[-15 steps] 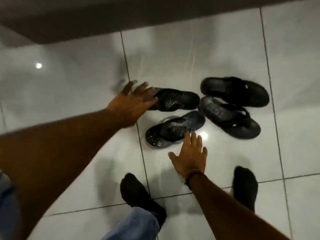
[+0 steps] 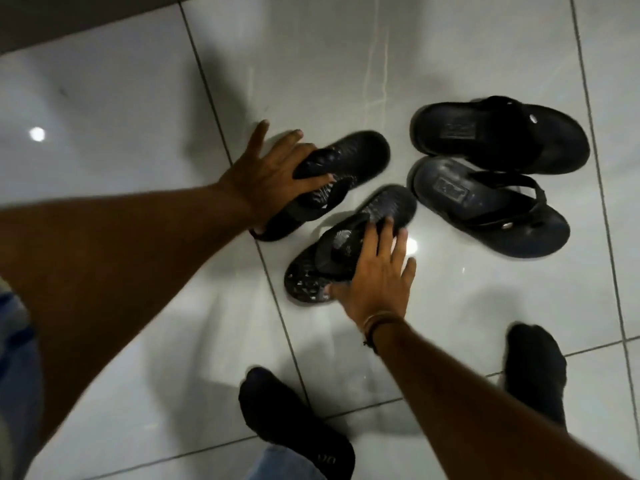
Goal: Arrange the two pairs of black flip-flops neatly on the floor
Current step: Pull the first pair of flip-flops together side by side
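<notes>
Two pairs of black flip-flops lie on the glossy white tiled floor [image 2: 346,64]. My left hand [image 2: 266,174] grips the strap end of one textured flip-flop [image 2: 360,154], thumb over its top and fingers spread behind it. My right hand [image 2: 377,278] closes over the side of the matching textured flip-flop [image 2: 391,202], thumb at its near edge. Both point diagonally up to the right. The smooth pair rests to the right untouched, one flip-flop [image 2: 498,133] behind the other [image 2: 485,206], almost touching and angled.
My feet in black socks stand at the bottom, the left foot [image 2: 298,427] and the right foot [image 2: 533,372]. A dark wall base [image 2: 52,15] runs along the top left. Bare tiles spread to the left and beyond the flip-flops.
Both hands have come down onto the textured pair and taken hold. The farther textured flip-flop has turned from lying sideways to pointing diagonally. The camera has moved closer.
</notes>
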